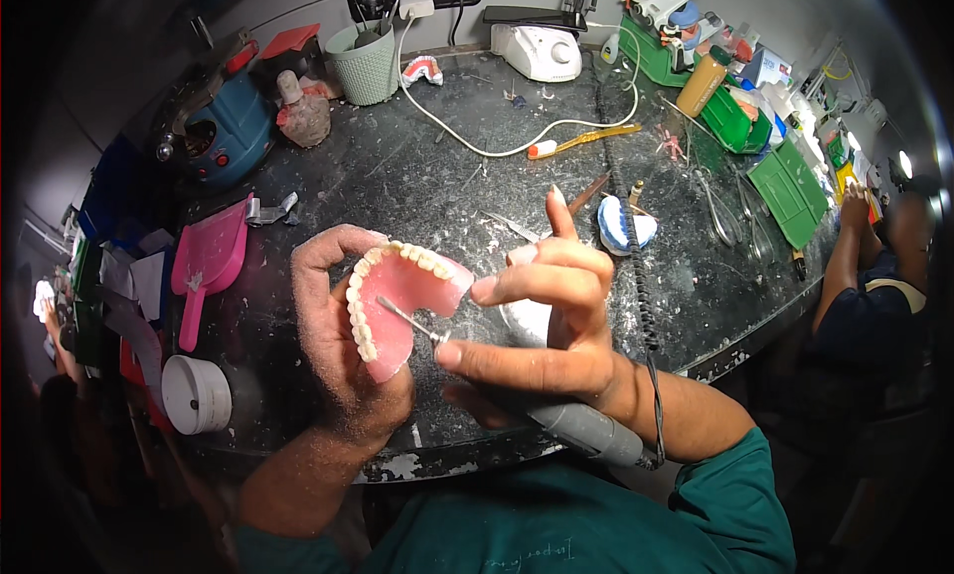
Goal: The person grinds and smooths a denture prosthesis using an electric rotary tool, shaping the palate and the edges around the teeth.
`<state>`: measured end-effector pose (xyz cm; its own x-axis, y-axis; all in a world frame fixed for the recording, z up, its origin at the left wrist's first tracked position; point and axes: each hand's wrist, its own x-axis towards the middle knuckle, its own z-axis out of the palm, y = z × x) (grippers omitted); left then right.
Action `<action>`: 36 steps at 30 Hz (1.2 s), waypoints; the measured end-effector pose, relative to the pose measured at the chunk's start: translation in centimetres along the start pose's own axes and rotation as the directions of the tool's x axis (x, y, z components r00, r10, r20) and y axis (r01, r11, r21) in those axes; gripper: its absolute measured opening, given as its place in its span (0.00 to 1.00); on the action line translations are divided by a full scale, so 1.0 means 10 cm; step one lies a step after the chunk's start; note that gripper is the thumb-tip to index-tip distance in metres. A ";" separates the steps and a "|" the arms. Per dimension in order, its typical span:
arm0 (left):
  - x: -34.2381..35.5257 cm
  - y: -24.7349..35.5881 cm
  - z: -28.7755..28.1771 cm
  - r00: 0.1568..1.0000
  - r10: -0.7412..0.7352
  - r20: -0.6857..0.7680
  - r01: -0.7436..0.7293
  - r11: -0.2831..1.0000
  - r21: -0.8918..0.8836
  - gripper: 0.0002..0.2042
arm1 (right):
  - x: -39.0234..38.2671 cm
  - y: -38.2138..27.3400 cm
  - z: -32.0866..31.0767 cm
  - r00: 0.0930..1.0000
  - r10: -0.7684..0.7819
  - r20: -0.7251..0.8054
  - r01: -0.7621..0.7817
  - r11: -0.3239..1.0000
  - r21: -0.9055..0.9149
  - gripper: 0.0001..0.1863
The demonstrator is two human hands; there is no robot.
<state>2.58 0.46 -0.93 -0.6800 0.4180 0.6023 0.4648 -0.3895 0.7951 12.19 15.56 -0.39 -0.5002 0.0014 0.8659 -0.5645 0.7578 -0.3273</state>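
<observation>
A pink denture [399, 278] with a curved row of cream teeth is gripped in my left hand [348, 360], which is dusted with pale powder. My right hand [556, 326] holds a grey rotary handpiece [586, 430] whose thin metal bur reaches over the denture's pink inner surface. The bur's tip appears to lie at that surface; whether it touches, I cannot tell. The right index finger points up, and another fingertip is close to the denture's right end. From the handpiece's rear a coiled black cord [641, 296] runs up across the bench.
Powder covers the dark bench [397, 186]. A pink dustpan [211, 261] and a white round tub [196, 395] are at left. A blue-and-white dental model [624, 226] stands right, near metal tools [717, 211]. Behind are a toothbrush [586, 140] and a white control box [537, 52]. Another person sits far right.
</observation>
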 end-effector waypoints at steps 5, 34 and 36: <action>0.01 0.01 0.00 0.996 -0.064 -0.069 0.063 0.998 -0.011 0.19 | 0.01 0.02 0.06 0.996 -0.040 -0.084 0.036 0.998 -0.045 0.21; 0.08 0.07 0.09 0.983 -0.166 -0.084 0.153 0.978 -0.145 0.19 | 0.00 -0.01 0.02 0.999 0.029 -0.031 -0.029 0.999 -0.018 0.21; 0.08 0.07 0.10 0.985 -0.143 -0.099 0.126 0.979 -0.161 0.15 | 0.00 -0.02 0.01 0.999 0.032 -0.019 -0.031 0.999 0.030 0.20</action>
<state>2.88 1.37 0.19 -0.7922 0.3864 0.4725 0.2781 -0.4606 0.8429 12.21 15.31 -0.33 -0.5054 0.0379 0.8620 -0.5682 0.7372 -0.3656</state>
